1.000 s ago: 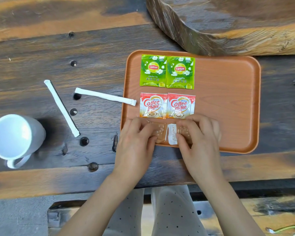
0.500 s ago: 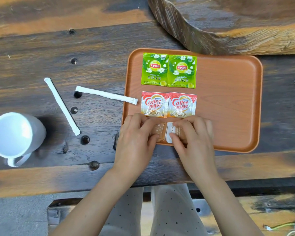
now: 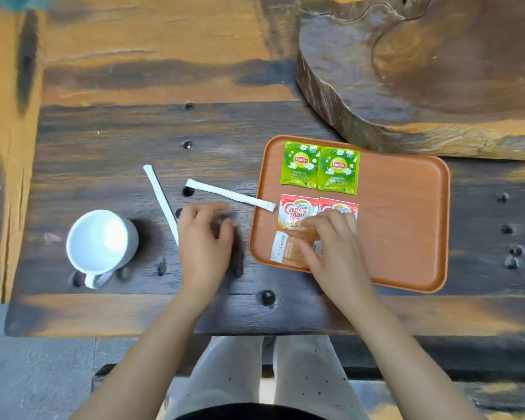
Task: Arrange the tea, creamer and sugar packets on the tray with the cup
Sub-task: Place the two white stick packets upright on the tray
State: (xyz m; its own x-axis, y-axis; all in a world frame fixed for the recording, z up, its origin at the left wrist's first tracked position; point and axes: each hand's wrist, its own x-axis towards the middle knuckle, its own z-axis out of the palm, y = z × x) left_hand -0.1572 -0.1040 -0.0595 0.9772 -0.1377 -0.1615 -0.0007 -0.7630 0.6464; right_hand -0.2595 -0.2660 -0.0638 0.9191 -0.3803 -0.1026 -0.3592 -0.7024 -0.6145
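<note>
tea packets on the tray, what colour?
Green, with a red and yellow Lipton logo and white flowers; both tea packets show clearly in the head view.

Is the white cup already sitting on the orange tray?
No, the cup stands on the wooden table well off to the left of the tray, which holds only packets.

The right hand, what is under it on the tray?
The right hand covers part of a Coffee mate packet and a brown sugar packet; anything else under it is hidden.

A thick wood slab point(image 3: 437, 71) rests on the dark plank table point(image 3: 134, 131).
</note>
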